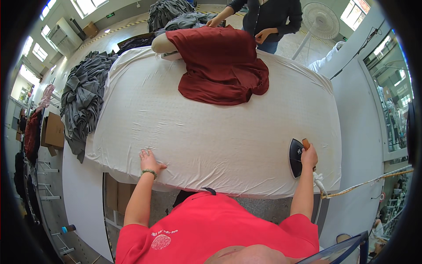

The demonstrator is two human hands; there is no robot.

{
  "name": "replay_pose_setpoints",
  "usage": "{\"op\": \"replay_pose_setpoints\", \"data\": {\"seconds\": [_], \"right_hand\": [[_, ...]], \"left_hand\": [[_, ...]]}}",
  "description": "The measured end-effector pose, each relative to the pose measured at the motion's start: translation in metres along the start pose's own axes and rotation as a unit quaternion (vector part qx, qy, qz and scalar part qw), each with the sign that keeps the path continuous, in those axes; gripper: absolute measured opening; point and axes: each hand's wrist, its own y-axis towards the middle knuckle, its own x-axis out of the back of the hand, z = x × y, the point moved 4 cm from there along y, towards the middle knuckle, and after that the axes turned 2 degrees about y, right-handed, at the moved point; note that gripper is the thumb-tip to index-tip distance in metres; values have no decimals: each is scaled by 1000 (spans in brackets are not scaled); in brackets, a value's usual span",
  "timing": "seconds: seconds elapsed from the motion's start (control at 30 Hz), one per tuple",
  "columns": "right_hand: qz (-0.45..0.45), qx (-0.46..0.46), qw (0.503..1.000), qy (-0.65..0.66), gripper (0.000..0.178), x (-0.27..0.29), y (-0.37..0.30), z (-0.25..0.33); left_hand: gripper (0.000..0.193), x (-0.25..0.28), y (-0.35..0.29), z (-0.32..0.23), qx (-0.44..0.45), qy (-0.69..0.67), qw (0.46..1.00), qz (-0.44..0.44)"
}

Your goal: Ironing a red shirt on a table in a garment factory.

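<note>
My left hand rests on the white cloth-covered ironing table, near its front edge. Its fingers are spread, and a green beaded bracelet circles the wrist. At the table's right side, my right hand is wrapped round the orange-brown handle of a black iron. Whether the iron's sole lies fully flat on the cloth I cannot tell. A dark red garment is draped over a padded pressing form at the far side, its lower part spread on the table, away from both my hands.
A co-worker stands behind the table, one hand at the red garment. Grey garments are heaped at the left edge. From the iron, a wrapped cord runs right. A white fan stands at the far right.
</note>
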Motion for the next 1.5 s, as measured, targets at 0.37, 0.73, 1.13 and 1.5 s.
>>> {"op": "replay_pose_setpoints", "data": {"seconds": [0.37, 0.73, 1.13, 1.5], "right_hand": [[3, -8, 1000, 6, 29, 0, 0, 0], [-7, 6, 1000, 15, 30, -3, 3, -2], [-2, 1, 1000, 13, 31, -1, 6, 2], [2, -4, 1000, 13, 29, 3, -1, 1]], "left_hand": [[127, 1, -1, 0, 1, -8, 1000, -3], [128, -5, 3, 1, -1, -2, 1000, -5], [128, -4, 6, 1, -8, -19, 1000, -23], [130, -7, 0, 3, 9, -18, 1000, -8]]}}
